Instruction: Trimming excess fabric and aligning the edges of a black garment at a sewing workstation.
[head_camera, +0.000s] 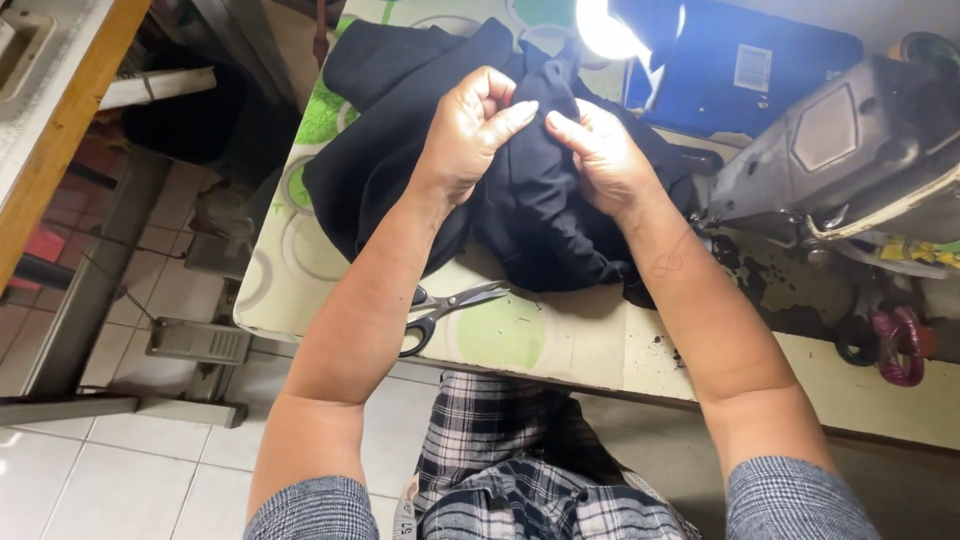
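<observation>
Left hand (470, 125) & right hand (600, 155) both pinch black fabric (530, 215), fingertips nearly meeting. Scissors (445, 310) lie on bench (560, 345) nr. left forearm.

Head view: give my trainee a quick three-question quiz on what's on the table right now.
1. True or false: both hands grip the black fabric.
2. What lies on the table under the left forearm? A) scissors B) ruler C) thread cone
3. On which side of the fabric is the sewing machine?

Key
1. True: the left hand and right hand pinch it between their fingertips.
2. A, the scissors, lying closed.
3. The person's right.
</observation>
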